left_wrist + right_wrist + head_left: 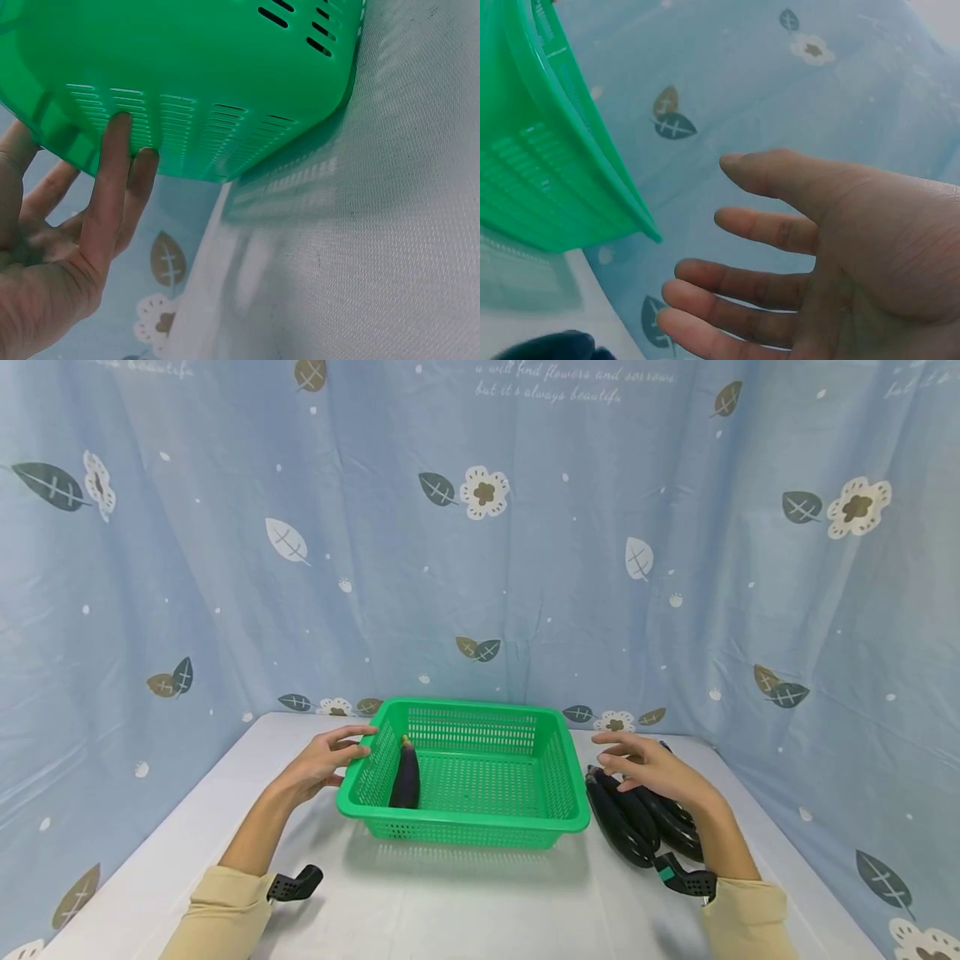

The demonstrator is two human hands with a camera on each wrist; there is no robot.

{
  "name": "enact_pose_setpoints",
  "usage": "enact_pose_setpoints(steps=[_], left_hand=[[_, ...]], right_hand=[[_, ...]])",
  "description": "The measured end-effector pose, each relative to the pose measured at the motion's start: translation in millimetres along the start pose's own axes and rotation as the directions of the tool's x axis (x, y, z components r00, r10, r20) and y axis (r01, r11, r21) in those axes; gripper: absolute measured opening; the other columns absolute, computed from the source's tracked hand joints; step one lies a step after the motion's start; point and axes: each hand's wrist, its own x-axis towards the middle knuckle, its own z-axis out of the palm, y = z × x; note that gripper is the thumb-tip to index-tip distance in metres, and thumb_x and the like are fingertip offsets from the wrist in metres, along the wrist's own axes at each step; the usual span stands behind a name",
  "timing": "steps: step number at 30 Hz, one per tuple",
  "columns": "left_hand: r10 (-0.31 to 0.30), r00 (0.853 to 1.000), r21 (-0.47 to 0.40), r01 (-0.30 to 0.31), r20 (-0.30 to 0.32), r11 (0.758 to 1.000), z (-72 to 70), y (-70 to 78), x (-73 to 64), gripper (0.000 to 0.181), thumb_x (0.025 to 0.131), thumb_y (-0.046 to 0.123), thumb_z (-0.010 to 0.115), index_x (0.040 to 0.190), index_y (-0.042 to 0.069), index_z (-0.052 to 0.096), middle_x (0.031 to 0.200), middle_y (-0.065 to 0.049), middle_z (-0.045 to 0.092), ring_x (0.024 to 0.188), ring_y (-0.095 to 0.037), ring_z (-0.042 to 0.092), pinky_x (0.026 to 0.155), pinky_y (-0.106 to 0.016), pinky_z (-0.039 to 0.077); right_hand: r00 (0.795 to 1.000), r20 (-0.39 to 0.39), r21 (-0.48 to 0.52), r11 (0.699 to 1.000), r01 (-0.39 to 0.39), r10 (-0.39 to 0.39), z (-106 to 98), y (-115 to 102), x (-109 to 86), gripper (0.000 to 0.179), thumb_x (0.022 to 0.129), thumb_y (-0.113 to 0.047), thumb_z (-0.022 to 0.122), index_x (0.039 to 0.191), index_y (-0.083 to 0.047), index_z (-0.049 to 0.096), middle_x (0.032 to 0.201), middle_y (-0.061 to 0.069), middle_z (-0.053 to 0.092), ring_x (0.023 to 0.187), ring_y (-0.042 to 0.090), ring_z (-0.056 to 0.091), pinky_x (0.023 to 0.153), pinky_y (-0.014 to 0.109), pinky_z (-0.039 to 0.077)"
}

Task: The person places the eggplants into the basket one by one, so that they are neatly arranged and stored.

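A green plastic basket with slotted walls stands on the table, and one dark purple eggplant lies inside along its left side. My left hand is at the basket's left rim. Its fingers look fairly straight, and some of them touch the outside of the slotted wall. The tips of the others are hidden behind the rim. My right hand hovers off the basket's right side, fingers spread and holding nothing. Below and beside it lie several dark eggplants, partly covered by the hand and forearm.
A white cloth covers the table. Blue curtain fabric with leaves and flowers hangs behind the table and along both sides. Each wrist carries a black camera mount, one on the left and one on the right.
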Motion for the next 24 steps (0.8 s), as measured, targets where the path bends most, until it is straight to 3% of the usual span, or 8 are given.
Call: enact_pose_setpoints(steps=[11,24], left_hand=[[0.007,1.0,0.007,-0.007,0.004,1.0,-0.4,1.2,-1.9,0.056,0.096,0.034,0.063,0.147,0.019,0.045,0.156,-0.02,0.033,0.138,-0.043,0.04,0.083,-0.045,0.057],[0.008,1.0,0.0,-0.008,0.014,1.0,0.7,1.8,-0.5,0.056,0.097,0.033,0.063,0.147,0.019,0.044,0.156,-0.019,0.032,0.138,-0.043,0.039,0.083,-0.045,0.058]], right_hand=[[0.994,-0.089,-0.062,0.996,-0.069,0.063,-18,20,-10.5,0.057,0.101,-0.034,0.055,0.148,-0.005,0.04,0.136,0.031,0.054,0.116,0.045,0.06,0.077,0.038,0.059],[0.972,-0.185,-0.144,0.975,-0.171,0.143,-29,42,-17.7,0.059,0.101,-0.039,0.053,0.146,-0.001,0.042,0.135,0.03,0.053,0.118,0.044,0.058,0.08,0.044,0.058]])
